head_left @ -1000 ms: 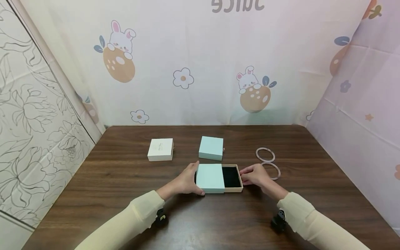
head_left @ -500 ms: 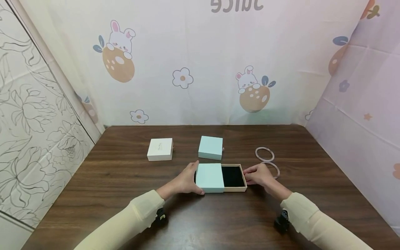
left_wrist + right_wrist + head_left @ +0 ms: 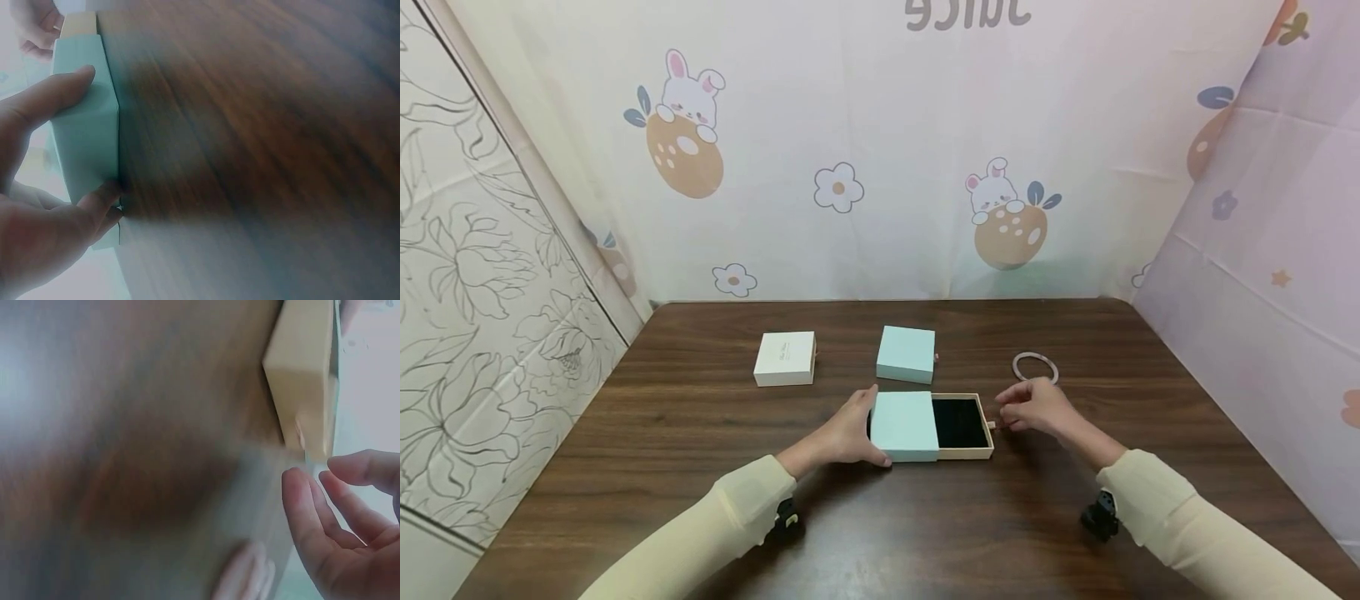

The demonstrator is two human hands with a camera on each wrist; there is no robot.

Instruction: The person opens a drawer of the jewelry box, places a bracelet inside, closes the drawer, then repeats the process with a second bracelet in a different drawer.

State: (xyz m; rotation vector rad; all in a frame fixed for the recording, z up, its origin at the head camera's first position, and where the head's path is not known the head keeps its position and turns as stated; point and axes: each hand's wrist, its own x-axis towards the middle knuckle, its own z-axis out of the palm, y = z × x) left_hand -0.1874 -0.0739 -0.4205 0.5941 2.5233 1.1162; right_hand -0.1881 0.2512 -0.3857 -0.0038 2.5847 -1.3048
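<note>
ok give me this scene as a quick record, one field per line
front box: pale blue, drawer partly out to the right
lining: black
left grip: holds front box
right grip: near the tab, seemingly holding nothing
back box: pale blue, looks closed
white box: left of back box, looks closed
ring: pale, just beyond right grip
table: dark wood

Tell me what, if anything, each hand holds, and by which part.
The left hand grips the open box by its left end; the right hand holds nothing.
</note>
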